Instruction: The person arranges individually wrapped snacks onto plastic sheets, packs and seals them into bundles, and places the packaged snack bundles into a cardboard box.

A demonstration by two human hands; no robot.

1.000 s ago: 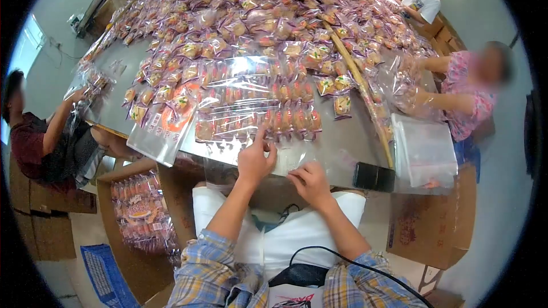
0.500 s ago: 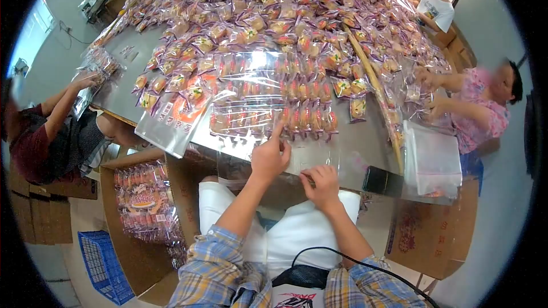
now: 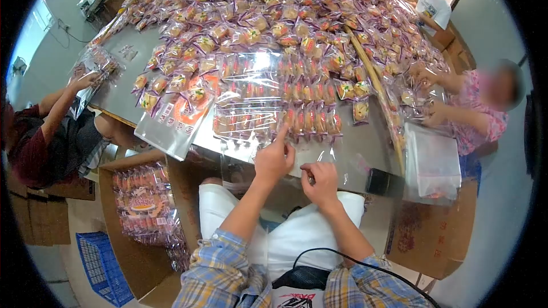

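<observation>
My left hand (image 3: 275, 157) reaches over the table edge, index finger stretched out against the nearest row of wrapped cakes (image 3: 308, 121); its other fingers are curled, and I see nothing held in them. These small packets stand on edge in three rows. A clear plastic bag (image 3: 245, 100) covers the left part of the rows, and loose film reaches toward the table edge. My right hand (image 3: 321, 183) is closed at the table edge, thumb and index finger pinched at the film's near edge. The fingertips partly hide the film there.
A big heap of wrapped cakes (image 3: 251, 11) fills the table's far side. A wooden strip (image 3: 371, 74), printed bags (image 3: 171, 125), clear bags (image 3: 432, 162) and a dark box (image 3: 383, 182) lie around. Cartons (image 3: 134, 251) (image 3: 431, 234) flank my legs. Co-workers sit left and right.
My left hand has shifted slightly right and down, its index finger still stretched out. The wrapped rows appear slightly farther right. My right hand stays near the same spot, its fingers more curled.
</observation>
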